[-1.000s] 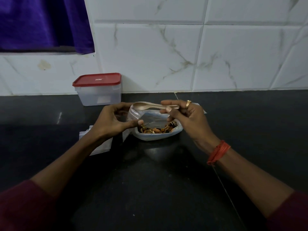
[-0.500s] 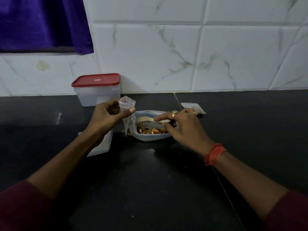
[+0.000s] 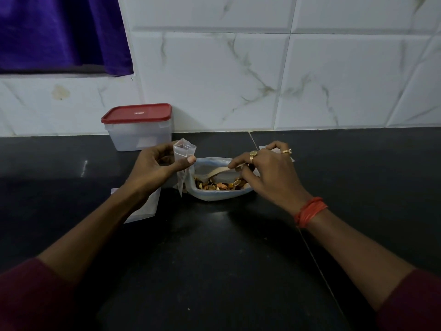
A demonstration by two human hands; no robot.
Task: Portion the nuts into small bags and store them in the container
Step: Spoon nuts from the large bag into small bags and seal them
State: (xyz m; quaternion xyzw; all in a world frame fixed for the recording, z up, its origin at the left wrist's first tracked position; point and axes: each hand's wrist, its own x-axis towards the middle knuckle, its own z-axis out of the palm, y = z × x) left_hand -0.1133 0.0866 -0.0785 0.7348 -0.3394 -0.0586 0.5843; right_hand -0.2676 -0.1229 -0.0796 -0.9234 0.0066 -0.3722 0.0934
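Left hand (image 3: 155,169) curled, thumb and fingers pinching a small clear bag (image 3: 184,150) upright, mouth open, just left of the clear tub (image 3: 214,197). Right hand (image 3: 269,175) pinches the handle of a pale spoon (image 3: 216,172), its bowl down in the tub above the mixed nuts (image 3: 219,186). Tub sits on the black tabletop (image 3: 214,259); red-lidded container (image 3: 140,130) stands closed behind the left hand by the tiled wall, flat white bags (image 3: 145,207) under the left wrist.

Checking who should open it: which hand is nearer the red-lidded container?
Left. The left hand, pinching a small bag, is just in front of the container; the right hand is farther right, holding a spoon in the nut bowl.
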